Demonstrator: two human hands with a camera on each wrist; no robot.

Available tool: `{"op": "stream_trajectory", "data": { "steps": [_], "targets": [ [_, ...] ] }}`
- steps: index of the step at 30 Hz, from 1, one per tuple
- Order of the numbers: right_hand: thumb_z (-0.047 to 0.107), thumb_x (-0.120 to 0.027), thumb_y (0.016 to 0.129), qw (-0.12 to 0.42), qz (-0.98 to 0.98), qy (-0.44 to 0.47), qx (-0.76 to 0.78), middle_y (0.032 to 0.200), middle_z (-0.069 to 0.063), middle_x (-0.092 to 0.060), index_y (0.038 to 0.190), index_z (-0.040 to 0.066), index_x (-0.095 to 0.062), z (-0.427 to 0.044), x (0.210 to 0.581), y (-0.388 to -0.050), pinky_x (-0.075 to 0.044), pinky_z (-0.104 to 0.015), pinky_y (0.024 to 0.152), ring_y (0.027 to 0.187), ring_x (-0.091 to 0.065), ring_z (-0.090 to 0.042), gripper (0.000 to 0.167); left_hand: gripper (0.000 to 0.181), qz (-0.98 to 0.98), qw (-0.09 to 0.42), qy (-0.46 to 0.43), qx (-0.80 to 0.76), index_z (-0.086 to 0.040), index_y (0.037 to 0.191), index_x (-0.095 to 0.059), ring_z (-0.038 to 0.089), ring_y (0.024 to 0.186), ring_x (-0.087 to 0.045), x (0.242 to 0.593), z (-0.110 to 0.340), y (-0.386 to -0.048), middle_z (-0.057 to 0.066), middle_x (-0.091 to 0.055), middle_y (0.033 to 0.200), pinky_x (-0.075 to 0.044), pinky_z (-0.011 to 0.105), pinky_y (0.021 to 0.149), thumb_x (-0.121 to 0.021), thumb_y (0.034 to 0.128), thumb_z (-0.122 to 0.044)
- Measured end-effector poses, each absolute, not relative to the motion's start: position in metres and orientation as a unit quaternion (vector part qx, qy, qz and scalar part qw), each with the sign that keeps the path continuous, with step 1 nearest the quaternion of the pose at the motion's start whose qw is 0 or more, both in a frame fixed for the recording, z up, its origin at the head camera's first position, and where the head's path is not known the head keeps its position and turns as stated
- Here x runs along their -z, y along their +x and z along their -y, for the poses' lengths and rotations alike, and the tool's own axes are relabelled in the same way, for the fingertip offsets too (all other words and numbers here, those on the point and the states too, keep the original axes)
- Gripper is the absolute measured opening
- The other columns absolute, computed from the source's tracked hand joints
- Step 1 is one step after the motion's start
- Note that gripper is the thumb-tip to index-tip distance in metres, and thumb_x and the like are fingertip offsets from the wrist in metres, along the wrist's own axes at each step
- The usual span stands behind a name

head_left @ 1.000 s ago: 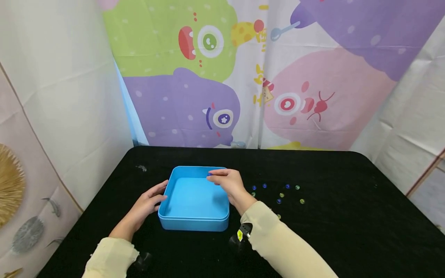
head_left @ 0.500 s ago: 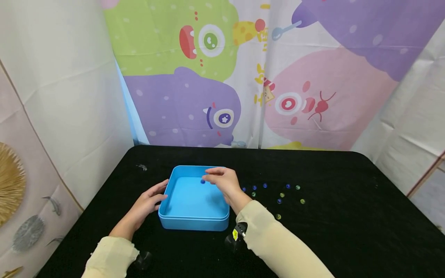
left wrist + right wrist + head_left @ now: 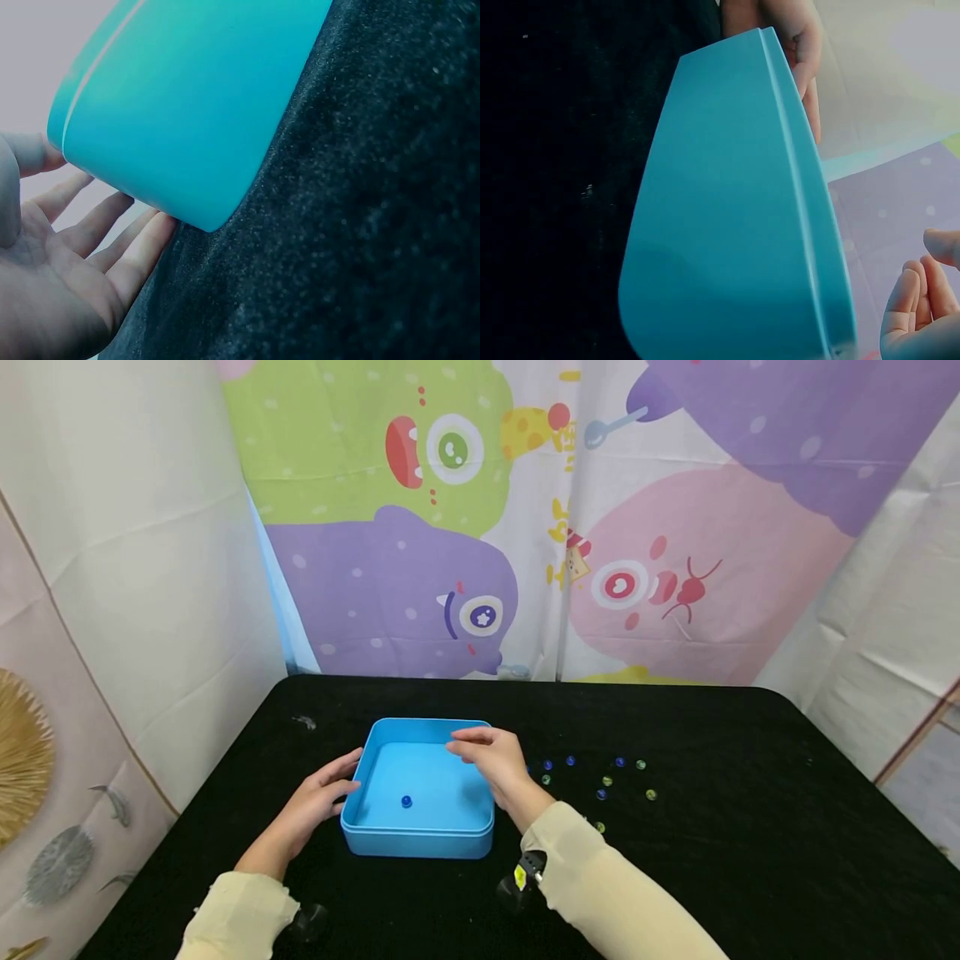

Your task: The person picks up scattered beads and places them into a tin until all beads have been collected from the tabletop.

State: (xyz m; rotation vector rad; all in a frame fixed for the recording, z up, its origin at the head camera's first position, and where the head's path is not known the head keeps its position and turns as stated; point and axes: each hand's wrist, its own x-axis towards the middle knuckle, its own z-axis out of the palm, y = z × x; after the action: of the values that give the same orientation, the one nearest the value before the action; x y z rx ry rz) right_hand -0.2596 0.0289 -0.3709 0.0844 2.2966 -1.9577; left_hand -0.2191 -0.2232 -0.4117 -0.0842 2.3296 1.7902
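Observation:
A blue marble (image 3: 407, 802) lies on the floor of a square light-blue box (image 3: 420, 845), near its front. My left hand (image 3: 318, 797) rests against the box's left side; in the left wrist view its extended fingers (image 3: 139, 255) touch the outer wall and the thumb is by the rim. Over the box's right back part hovers my right hand (image 3: 497, 764), holding nothing. A gap shows between its thumb and fingertips in the right wrist view, beyond the box wall (image 3: 712, 202). Right of the box lie several marbles, among them a blue one (image 3: 620, 762) and a yellow-green one (image 3: 651, 795).
Everything stands on a black cloth-covered table (image 3: 712, 877). A small pale mark (image 3: 305, 722) shows at its back left. Behind the table hangs a curtain (image 3: 405, 593) with cartoon figures. The right forearm and hand cover part of the marble group.
The blue marble has left my right fingertips, dropped into the box and rolled toward its front. My right hand stays over the box with thumb and fingers apart. The left hand has not moved.

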Motion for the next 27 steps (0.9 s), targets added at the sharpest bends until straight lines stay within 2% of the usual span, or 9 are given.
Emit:
{"op": "stream_trajectory", "data": {
  "steps": [8,17,27],
  "targets": [
    [0.022,-0.073,0.081,0.066,-0.754,0.021,0.654,0.098,-0.004,-0.064,0.102,0.008,-0.070,-0.040,0.371,-0.251,-0.045,-0.046,0.089,0.085,-0.059,-0.021,0.026,0.056,-0.791,0.101,-0.024,-0.603,-0.011,0.149,-0.020,0.044,0.132,-0.025,0.412,0.223,-0.216,0.021,-0.016,0.151,-0.035,0.053,0.100,-0.043,0.0978,-0.020],
    [0.021,-0.071,0.081,0.071,-0.744,0.017,0.664,0.099,-0.006,-0.063,0.106,0.006,-0.067,-0.060,0.378,-0.244,-0.047,-0.041,0.086,0.091,-0.058,-0.025,0.029,0.056,-0.790,0.099,-0.031,-0.604,-0.014,0.149,-0.022,0.042,0.132,-0.025,0.414,0.223,-0.221,0.019,-0.017,0.151,-0.034,0.052,0.101,-0.043,0.0972,-0.022],
    [0.016,-0.071,0.080,0.057,-0.740,0.016,0.671,0.101,-0.007,-0.064,0.104,0.005,-0.067,-0.075,0.386,-0.240,-0.046,-0.045,0.089,0.089,-0.060,-0.022,0.026,0.056,-0.791,0.098,-0.035,-0.603,-0.014,0.148,-0.022,0.042,0.133,-0.025,0.414,0.224,-0.220,0.019,-0.017,0.151,-0.035,0.053,0.100,-0.044,0.0968,-0.022]
  ]
}}
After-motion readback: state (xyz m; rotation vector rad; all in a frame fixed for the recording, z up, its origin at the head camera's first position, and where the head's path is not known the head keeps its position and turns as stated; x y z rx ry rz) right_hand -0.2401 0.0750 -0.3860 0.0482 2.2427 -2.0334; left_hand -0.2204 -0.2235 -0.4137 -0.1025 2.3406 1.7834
